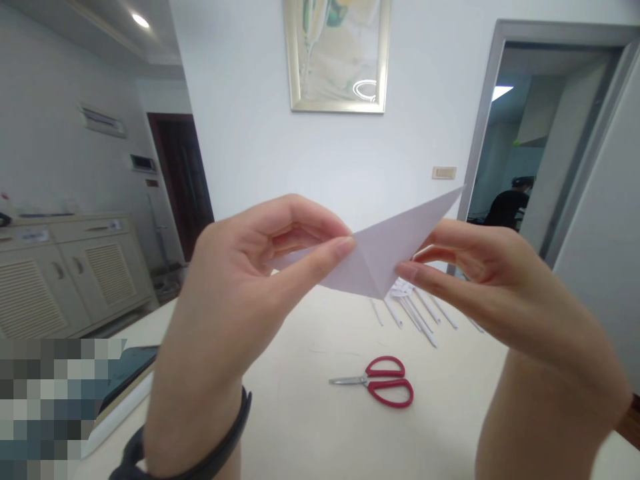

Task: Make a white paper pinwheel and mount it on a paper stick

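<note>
I hold a folded sheet of white paper up in the air between both hands, above a cream table. My left hand pinches its left part between thumb and fingers. My right hand pinches its right side, and the sheet's pointed corner sticks up past that hand. A black band sits on my left wrist.
Red-handled scissors lie on the table below the paper. Several thin white paper strips lie beyond them. A tablet-like device rests at the table's left edge. A person is in the doorway at right. White cabinets stand at left.
</note>
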The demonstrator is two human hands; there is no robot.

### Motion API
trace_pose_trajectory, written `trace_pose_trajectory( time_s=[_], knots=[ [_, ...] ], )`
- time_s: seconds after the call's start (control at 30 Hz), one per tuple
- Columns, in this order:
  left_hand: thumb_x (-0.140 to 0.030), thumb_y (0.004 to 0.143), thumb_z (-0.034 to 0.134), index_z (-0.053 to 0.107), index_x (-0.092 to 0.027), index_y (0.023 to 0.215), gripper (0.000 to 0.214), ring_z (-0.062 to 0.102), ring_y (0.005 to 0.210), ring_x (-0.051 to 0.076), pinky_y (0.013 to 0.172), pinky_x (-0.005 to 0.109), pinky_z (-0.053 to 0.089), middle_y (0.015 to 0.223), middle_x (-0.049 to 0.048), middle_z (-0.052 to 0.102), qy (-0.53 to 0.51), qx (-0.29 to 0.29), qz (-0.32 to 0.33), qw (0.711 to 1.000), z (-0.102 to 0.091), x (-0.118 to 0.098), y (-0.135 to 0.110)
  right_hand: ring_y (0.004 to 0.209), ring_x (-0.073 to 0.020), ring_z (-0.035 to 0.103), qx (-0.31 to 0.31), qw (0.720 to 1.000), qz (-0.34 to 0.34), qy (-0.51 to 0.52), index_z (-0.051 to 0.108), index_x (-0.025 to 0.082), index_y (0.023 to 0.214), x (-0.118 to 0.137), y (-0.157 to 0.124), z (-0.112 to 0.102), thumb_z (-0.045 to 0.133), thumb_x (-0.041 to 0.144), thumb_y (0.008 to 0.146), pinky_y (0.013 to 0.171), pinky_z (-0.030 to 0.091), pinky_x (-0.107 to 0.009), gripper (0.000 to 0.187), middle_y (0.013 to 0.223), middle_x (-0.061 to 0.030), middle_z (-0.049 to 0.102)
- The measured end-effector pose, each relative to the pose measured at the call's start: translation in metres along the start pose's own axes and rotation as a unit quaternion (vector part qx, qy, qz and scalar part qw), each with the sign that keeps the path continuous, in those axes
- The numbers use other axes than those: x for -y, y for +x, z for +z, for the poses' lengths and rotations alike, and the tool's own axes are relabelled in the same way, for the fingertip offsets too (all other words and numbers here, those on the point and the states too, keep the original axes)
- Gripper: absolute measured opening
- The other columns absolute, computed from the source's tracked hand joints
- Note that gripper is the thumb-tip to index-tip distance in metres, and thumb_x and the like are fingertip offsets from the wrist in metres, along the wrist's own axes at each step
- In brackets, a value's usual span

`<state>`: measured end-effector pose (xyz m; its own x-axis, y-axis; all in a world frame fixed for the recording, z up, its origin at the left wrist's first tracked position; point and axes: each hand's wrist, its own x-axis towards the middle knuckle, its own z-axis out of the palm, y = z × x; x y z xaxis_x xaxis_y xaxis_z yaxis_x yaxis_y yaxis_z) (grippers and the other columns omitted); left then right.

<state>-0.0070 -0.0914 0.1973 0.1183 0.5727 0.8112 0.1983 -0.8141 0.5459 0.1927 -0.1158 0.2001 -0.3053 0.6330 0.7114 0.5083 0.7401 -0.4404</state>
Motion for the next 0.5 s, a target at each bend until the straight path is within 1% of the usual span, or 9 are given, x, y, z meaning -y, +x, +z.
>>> trace_pose_trajectory(
  time_s=[0.1, 0.17, 0.23, 0.33, 0.4, 0.5],
  knots=[
    [-0.029, 0.082, 0.069, 0.067, -0.028, 0.092, 0.01, 0.065, 0.077, 0.014, 0.073, 0.023, 0.055, 0.08, -0.0043, 0.067, 0.004, -0.019, 0.021, 1.0, 0.0055, -0.0014, -0.0016, 0.079, -0.0144, 0.062, -0.042, 0.999, 0.01, 0.008, 0.062, 0.023, 0.077, 0.0013, -0.0045, -0.0002, 0.062, 0.026, 0.088, 0.066, 0.049, -0.025, 0.011, 0.084, 0.0024, 0.065],
    [-0.028, 0.085, 0.065, 0.067, -0.027, 0.099, 0.014, 0.066, 0.081, 0.016, 0.077, 0.026, 0.055, 0.084, -0.0025, 0.069, 0.032, -0.01, 0.037, 0.999, 0.0069, -0.0004, -0.0016, 0.078, -0.0142, 0.062, -0.066, 0.997, 0.021, 0.019, 0.061, 0.023, 0.077, 0.0026, -0.0078, -0.0005, 0.061, 0.03, 0.088, 0.066, 0.048, -0.026, 0.014, 0.083, 0.002, 0.065],
    [-0.028, 0.088, 0.06, 0.067, -0.028, 0.103, 0.016, 0.066, 0.089, 0.017, 0.082, 0.027, 0.055, 0.094, -0.0028, 0.07, 0.071, 0.02, 0.048, 0.996, 0.0067, 0.0014, -0.0011, 0.076, -0.0138, 0.062, -0.084, 0.996, 0.022, 0.026, 0.061, 0.023, 0.076, 0.0048, -0.0099, 0.0002, 0.059, 0.033, 0.09, 0.064, 0.048, -0.025, 0.017, 0.083, 0.0017, 0.064],
    [-0.032, 0.09, 0.058, 0.063, -0.033, 0.112, 0.023, 0.065, 0.099, 0.016, 0.087, 0.026, 0.053, 0.113, -0.0058, 0.068, 0.132, 0.094, 0.052, 0.985, 0.0051, 0.004, 0.0001, 0.072, -0.0124, 0.061, -0.096, 0.995, 0.016, 0.018, 0.062, 0.024, 0.074, 0.0083, -0.0109, 0.0021, 0.06, 0.032, 0.089, 0.055, 0.046, -0.024, 0.018, 0.079, 0.0023, 0.063],
    [-0.037, 0.089, 0.059, 0.059, -0.036, 0.119, 0.031, 0.064, 0.102, 0.016, 0.089, 0.025, 0.052, 0.119, -0.0068, 0.066, 0.159, 0.144, 0.048, 0.975, 0.0039, 0.0052, 0.0008, 0.069, -0.0117, 0.06, -0.097, 0.995, 0.018, 0.019, 0.062, 0.024, 0.073, 0.0095, -0.0107, 0.0026, 0.062, 0.032, 0.088, 0.051, 0.044, -0.023, 0.017, 0.076, 0.0027, 0.063],
    [-0.034, 0.086, 0.063, 0.056, -0.039, 0.123, 0.038, 0.063, 0.104, 0.015, 0.089, 0.023, 0.051, 0.123, -0.0091, 0.064, 0.171, 0.177, 0.05, 0.968, 0.0023, 0.0069, 0.0017, 0.065, -0.0106, 0.058, -0.103, 0.994, 0.028, 0.017, 0.063, 0.024, 0.074, 0.0087, -0.01, 0.002, 0.062, 0.033, 0.087, 0.048, 0.042, -0.023, 0.016, 0.075, 0.0028, 0.063]
  ],
)
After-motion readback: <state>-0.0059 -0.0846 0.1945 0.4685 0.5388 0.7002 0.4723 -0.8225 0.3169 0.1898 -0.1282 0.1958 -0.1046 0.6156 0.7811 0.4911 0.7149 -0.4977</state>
